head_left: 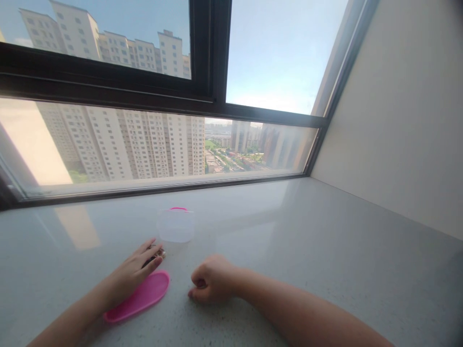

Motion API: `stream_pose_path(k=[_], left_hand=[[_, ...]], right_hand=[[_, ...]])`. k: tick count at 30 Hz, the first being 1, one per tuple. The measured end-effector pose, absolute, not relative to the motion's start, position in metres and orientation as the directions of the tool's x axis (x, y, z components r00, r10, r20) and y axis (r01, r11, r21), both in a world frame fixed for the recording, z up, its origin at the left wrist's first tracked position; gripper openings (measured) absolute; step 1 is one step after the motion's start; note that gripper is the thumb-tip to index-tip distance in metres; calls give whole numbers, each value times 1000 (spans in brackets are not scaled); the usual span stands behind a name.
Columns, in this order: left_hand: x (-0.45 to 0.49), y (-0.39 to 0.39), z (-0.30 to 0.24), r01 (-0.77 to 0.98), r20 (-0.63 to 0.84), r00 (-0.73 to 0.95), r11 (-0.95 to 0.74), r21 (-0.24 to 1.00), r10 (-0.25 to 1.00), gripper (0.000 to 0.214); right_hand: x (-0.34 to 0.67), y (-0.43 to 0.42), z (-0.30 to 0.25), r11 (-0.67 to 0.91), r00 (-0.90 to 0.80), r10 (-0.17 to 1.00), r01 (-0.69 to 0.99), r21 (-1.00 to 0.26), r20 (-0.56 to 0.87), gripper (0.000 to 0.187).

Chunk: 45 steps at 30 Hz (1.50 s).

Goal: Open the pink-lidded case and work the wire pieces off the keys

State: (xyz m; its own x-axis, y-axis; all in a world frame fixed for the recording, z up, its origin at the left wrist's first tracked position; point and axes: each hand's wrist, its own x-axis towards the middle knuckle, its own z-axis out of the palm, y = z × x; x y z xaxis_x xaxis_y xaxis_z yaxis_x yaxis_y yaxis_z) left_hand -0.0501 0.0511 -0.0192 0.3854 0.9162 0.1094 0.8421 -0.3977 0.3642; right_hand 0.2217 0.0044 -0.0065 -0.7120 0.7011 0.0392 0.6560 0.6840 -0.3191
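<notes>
From my head camera, my left hand (pixel 132 273) lies partly open near the surface's (pixel 300 226) front edge, its fingers (pixel 146 254) over a small dark object (pixel 155 255), mostly hidden; I can't tell whether I'm gripping it. A pink oval plastic piece (pixel 139 296) lies under my wrist. Just beyond my fingertips stands a clear plastic box (pixel 176 226) with a pink handle. My right hand (pixel 212 279) is closed in a loose fist, just beside the pink piece. Behind everything, a window (pixel 126 144) runs along the far edge.

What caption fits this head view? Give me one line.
Left hand rests over a dark object beside a pink oval piece on a stone sill, right hand curled near a clear box.
</notes>
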Motion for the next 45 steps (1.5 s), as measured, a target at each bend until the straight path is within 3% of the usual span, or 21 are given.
stream_pose_path(k=[9,19,30,35,45], left_hand=[[-46,50,-15,780,175,416,-449,436,892,43],[-51,53,-8,760,255,337,-422,495,906,44],[-54,56,-11,817,208,281,-348,461,937,52],[-44,47,-3,715,184,319,-363,597,930,47],[-16,30,7,340,37,369,-172,924,929,46]], right_hand=[[223,7,-12,690,-718,694,639,-339,59,28],[223,4,-8,689,-713,700,657,-306,43,29],[223,4,-10,691,-713,699,654,-308,54,30],[223,4,-9,691,-713,700,656,-305,50,28],[222,4,-10,697,-713,699,661,-278,56,26]])
